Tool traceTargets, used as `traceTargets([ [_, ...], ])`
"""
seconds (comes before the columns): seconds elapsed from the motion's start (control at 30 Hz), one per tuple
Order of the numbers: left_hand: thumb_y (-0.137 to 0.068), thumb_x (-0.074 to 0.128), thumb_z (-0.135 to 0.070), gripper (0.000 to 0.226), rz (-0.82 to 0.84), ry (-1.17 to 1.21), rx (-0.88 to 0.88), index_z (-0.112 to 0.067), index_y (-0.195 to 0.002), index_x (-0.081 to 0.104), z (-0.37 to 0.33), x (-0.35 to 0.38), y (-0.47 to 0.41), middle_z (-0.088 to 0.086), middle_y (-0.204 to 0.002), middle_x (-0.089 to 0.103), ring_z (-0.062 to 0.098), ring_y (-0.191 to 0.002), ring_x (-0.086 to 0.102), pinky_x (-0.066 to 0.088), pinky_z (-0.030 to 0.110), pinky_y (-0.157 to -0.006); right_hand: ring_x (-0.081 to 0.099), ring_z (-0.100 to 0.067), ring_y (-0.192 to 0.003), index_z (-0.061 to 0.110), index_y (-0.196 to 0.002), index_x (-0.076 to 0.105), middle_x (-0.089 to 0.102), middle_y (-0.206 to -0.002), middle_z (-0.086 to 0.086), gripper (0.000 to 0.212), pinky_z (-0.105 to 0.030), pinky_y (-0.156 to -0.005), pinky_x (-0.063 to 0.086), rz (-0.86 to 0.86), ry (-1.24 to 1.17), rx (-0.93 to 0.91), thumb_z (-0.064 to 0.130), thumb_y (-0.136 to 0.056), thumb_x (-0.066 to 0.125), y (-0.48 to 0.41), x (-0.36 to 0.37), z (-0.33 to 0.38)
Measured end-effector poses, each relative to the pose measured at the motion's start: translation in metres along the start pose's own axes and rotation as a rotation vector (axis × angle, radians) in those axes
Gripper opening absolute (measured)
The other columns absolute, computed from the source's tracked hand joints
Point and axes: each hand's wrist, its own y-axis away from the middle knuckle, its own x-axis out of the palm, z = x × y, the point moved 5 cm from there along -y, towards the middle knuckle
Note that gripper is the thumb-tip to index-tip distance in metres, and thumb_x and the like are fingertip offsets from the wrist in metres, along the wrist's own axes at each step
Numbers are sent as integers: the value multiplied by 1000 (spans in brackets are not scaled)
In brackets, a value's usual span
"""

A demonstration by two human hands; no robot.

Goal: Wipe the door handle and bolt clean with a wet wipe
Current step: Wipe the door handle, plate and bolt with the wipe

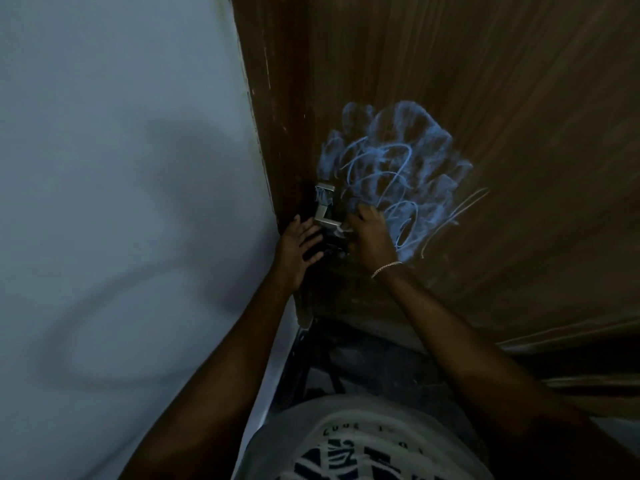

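Note:
A silver metal door handle (323,216) with its bolt plate sits on the left edge of a brown wooden door (485,98). Blue chalk smears cover the upper part of the plate. My right hand (369,237) presses against the right end of the handle, fingers closed on a small white wet wipe (344,230) that barely shows. My left hand (299,247) rests flat and open beside the door edge, just left of the handle, fingers spread. The lower part of the lock is hidden in shadow between my hands.
Blue chalk scribbles (398,168) cover the door right of the handle. A pale wall (121,168) fills the left side. The dim floor (363,358) and my patterned shirt (363,452) lie below.

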Motion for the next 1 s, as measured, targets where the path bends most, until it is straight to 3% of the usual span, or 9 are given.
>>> traceTargets([
  [0.13,-105,34,-56,57,-6,-36,23,-20,-145,53,1,1,2,4,-146,56,25,-133,53,45,46,-105,58,-36,-108,3,-105,70,63,-114,-17,18,-47,-92,48,93,-1,-14,3,-88,67,-26,22,39],
  [0.37,-107,28,-47,51,-7,-117,6,-23,-143,54,-4,-5,0,3,-151,52,23,-140,44,34,52,-118,60,-37,-96,3,-100,69,63,-108,-17,25,-45,-81,49,-21,81,-85,-2,-77,76,3,2,4],
  [0.47,-106,36,-44,45,-30,-86,10,-21,-139,56,-3,-2,0,5,-148,55,25,-135,50,39,51,-114,58,-37,-110,4,-111,69,62,-120,-18,29,-45,-93,46,98,74,-71,1,-82,72,-17,22,31],
  [0.6,-106,37,-44,48,-36,-90,6,-17,-143,53,-3,-6,-1,6,-147,56,26,-133,51,40,52,-112,60,-35,-105,5,-110,71,65,-116,-16,23,-44,-89,47,106,65,-92,5,-87,69,-19,25,37],
  [0.73,-107,30,-47,52,5,-140,-15,-20,-145,53,-4,-9,-3,5,-147,56,25,-135,50,40,51,-112,60,-31,-101,6,-108,74,68,-110,-11,20,-43,-84,52,-23,14,22,6,-89,72,9,-1,-3],
  [0.87,-107,31,-49,47,4,-156,-13,-23,-133,59,-6,-8,-6,5,-141,59,24,-131,53,43,49,-110,61,-29,-109,5,-115,70,66,-117,-14,21,-40,-94,51,73,13,93,4,-95,62,-15,16,17],
  [1.0,-106,32,-51,44,3,-171,-21,-26,-126,62,-4,-10,-9,3,-136,61,24,-126,55,45,48,-106,64,-28,-109,6,-116,68,66,-118,-14,21,-37,-93,52,144,61,84,8,-100,56,-22,22,18],
])
